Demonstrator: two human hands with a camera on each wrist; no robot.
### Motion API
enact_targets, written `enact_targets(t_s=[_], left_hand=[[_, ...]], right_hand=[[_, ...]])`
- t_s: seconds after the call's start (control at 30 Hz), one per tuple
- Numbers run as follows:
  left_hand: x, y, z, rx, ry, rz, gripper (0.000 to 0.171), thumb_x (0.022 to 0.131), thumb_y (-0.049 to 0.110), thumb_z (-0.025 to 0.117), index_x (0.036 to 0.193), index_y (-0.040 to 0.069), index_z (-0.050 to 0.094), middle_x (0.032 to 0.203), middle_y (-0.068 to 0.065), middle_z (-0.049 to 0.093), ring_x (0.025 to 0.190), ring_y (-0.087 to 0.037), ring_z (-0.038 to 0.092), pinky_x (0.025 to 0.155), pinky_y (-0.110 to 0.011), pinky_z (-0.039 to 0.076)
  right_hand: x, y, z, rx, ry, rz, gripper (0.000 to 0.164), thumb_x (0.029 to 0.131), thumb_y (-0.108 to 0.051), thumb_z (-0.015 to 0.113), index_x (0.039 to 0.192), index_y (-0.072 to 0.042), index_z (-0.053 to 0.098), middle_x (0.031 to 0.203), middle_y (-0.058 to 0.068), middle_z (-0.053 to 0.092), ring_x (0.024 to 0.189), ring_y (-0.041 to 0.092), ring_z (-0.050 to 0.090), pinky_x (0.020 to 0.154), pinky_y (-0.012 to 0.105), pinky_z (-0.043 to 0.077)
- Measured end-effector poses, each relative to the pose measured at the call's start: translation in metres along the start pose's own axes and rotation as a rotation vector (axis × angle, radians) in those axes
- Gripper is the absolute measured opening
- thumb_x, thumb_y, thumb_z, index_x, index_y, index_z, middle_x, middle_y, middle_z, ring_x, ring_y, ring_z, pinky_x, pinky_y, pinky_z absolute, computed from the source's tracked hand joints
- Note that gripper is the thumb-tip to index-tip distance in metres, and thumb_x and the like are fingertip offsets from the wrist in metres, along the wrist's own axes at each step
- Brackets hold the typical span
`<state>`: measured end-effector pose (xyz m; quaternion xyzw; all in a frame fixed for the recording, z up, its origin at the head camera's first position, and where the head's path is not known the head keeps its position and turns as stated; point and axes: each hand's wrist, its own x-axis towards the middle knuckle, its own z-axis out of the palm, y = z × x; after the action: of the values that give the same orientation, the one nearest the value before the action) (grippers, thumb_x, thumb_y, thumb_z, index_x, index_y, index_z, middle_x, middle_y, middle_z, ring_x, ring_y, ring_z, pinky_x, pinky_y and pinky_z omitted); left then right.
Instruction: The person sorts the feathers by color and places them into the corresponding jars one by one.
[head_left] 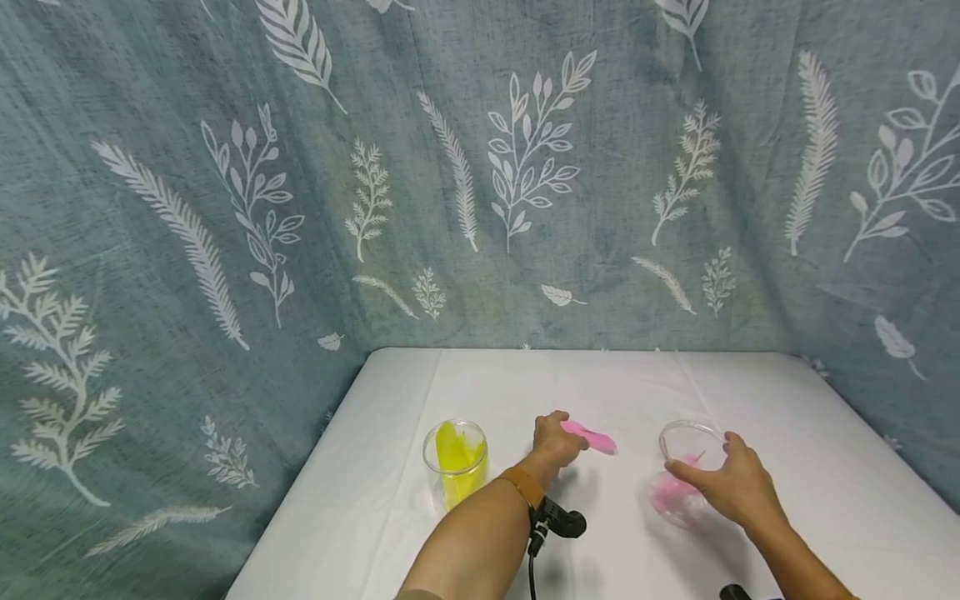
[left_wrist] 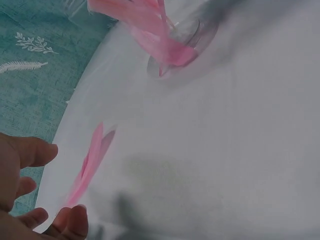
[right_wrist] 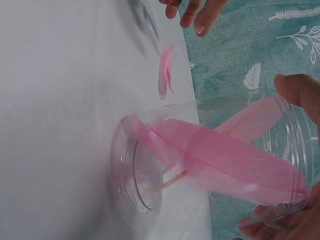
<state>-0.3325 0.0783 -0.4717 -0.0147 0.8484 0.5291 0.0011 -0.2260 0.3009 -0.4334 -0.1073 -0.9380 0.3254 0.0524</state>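
Beside a loose pink feather point(head_left: 592, 437) on the white table, my left hand point(head_left: 555, 442) reaches down with thumb and fingers spread apart. In the left wrist view that feather point(left_wrist: 86, 167) lies just past the fingertips, and nothing is held. On the right, my right hand point(head_left: 738, 486) grips a clear plastic jar point(head_left: 687, 423) near its rim, thumb on one side and fingers on the other. Several pink feathers point(right_wrist: 225, 160) lean inside this jar, as the right wrist view shows. Their quills point toward different ends of the jar.
A second clear jar point(head_left: 426, 460) with yellow feathers point(head_left: 459, 467) stands left of my left forearm. A camera point(head_left: 562, 518) with a cable is strapped to the left wrist. Grey-green leaf-patterned cloth point(head_left: 480, 183) hangs behind the white table point(head_left: 375, 417).
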Motion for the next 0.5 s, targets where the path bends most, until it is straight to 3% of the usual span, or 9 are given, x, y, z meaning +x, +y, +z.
enact_targets(t_s=[0.13,0.17,0.4,0.5], left_hand=[[0.001,-0.003,0.002,0.032,-0.038,0.026,0.057,0.07,0.0,0.078,0.125,0.004,0.062,0.116,-0.013,0.051,0.101,-0.024,0.052,0.091,-0.036,0.044],[0.002,-0.003,0.003,0.036,-0.049,0.032,0.056,0.071,-0.003,0.076,0.125,0.004,0.062,0.118,-0.013,0.051,0.1,-0.023,0.052,0.087,-0.035,0.045],[0.014,-0.005,0.008,0.146,-0.124,0.061,0.054,0.079,-0.009,0.058,0.131,0.002,0.057,0.136,-0.019,0.046,0.128,-0.029,0.042,0.093,-0.033,0.042],[0.018,-0.009,0.013,0.173,-0.154,0.047,0.055,0.08,-0.008,0.058,0.134,0.004,0.055,0.141,-0.019,0.043,0.126,-0.027,0.043,0.086,-0.032,0.043]], right_hand=[[-0.001,0.0,0.001,0.003,-0.004,-0.001,0.124,0.076,-0.064,0.07,0.14,0.023,0.008,0.132,0.048,0.024,0.12,0.063,0.027,0.094,0.069,0.03],[-0.001,0.0,0.001,0.006,-0.003,-0.002,0.124,0.076,-0.064,0.07,0.14,0.023,0.008,0.133,0.048,0.025,0.12,0.063,0.027,0.094,0.068,0.03],[-0.001,-0.001,0.001,0.007,0.013,0.003,0.124,0.075,-0.063,0.071,0.141,0.022,0.01,0.133,0.047,0.026,0.12,0.062,0.029,0.094,0.068,0.03],[-0.002,0.0,0.0,0.005,0.012,0.011,0.124,0.075,-0.064,0.071,0.141,0.022,0.01,0.132,0.047,0.027,0.12,0.062,0.029,0.094,0.068,0.03]])
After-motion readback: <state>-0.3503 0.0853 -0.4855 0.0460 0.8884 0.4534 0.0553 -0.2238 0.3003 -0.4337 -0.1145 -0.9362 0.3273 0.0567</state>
